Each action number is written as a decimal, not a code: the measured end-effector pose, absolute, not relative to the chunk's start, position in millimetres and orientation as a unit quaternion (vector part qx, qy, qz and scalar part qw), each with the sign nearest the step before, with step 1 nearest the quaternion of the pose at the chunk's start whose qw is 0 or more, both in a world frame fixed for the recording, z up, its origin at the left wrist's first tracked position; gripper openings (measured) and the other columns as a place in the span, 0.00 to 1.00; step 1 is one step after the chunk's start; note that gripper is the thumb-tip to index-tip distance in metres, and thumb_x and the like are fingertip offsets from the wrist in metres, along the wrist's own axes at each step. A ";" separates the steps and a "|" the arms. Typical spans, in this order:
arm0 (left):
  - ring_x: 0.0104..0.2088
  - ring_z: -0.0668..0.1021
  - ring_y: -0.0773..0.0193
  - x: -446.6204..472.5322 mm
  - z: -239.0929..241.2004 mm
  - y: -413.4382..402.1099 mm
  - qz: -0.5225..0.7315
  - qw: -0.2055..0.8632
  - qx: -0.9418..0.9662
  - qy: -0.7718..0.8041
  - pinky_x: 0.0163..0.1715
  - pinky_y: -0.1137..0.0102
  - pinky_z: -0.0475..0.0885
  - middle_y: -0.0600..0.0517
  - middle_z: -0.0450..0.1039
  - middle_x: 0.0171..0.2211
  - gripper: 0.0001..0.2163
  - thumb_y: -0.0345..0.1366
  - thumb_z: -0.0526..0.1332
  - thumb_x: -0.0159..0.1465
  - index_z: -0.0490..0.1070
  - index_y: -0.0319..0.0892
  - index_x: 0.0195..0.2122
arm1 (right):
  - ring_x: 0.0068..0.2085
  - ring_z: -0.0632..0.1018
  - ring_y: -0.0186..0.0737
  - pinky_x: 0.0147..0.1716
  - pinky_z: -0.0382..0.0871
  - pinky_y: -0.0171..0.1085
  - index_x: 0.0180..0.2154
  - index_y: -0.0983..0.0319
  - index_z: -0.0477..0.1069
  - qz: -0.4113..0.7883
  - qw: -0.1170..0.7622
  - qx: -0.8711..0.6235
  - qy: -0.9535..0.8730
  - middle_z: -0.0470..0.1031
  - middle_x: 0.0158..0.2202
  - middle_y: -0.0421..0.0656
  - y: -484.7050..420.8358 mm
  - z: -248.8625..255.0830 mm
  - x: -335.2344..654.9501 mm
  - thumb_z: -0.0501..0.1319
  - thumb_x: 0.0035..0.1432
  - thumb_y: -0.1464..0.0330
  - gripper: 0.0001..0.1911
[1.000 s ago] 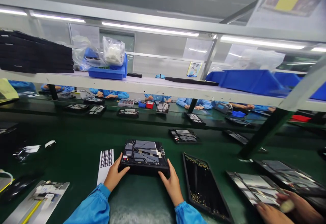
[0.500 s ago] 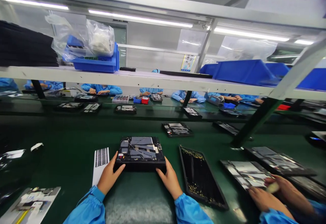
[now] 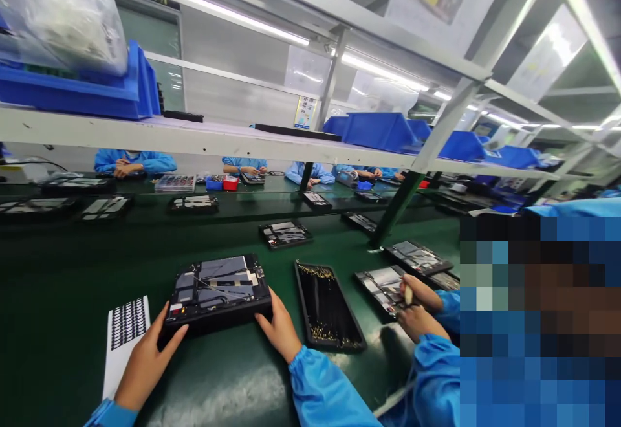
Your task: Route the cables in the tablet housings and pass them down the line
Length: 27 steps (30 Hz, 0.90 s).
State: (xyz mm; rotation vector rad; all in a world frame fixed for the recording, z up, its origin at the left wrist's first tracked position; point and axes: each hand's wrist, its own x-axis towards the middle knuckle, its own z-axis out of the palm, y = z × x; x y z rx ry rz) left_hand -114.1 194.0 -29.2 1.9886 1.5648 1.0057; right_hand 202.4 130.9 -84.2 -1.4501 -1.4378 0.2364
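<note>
Head-camera view down onto a green assembly bench (image 3: 72, 284). Dead centre, flat on the mat: an open tablet chassis (image 3: 216, 291), back cover off, with boards, grey shielding and thin cables exposed. Left hand (image 3: 145, 362) clasped on its near-left corner, thumb up along the edge. Right hand (image 3: 279, 330) clasped on the near-right corner, wrapped round the rim. Most likely a positioning step, the chassis squared up in front of the body. For any further shift: both hands together, level, well off the bare cables.

Left of the chassis and not touching it, a white sheet of small black stickers (image 3: 125, 336). Just right, close by the right hand, a black tray (image 3: 327, 307) scattered with tiny gold parts, the nearest thing to knock. Further right, a co-worker's hands (image 3: 417, 307) in blue sleeves, holding a small pale tool (image 3: 408, 295) over another open tablet (image 3: 383, 281). Beyond, more open units (image 3: 284, 234) along the belt, a slanting shelf post (image 3: 398, 204) and blue bins (image 3: 373, 131) overhead.
</note>
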 end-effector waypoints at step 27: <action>0.60 0.76 0.52 -112.6 -42.4 182.3 0.409 0.284 0.690 0.525 0.61 0.57 0.70 0.47 0.72 0.61 0.31 0.52 0.62 0.62 0.64 0.48 0.65 | 0.66 0.69 0.49 0.66 0.64 0.52 0.67 0.60 0.61 0.151 0.505 -0.603 -0.598 0.68 0.65 0.47 123.2 -109.9 218.1 0.56 0.58 0.69 0.35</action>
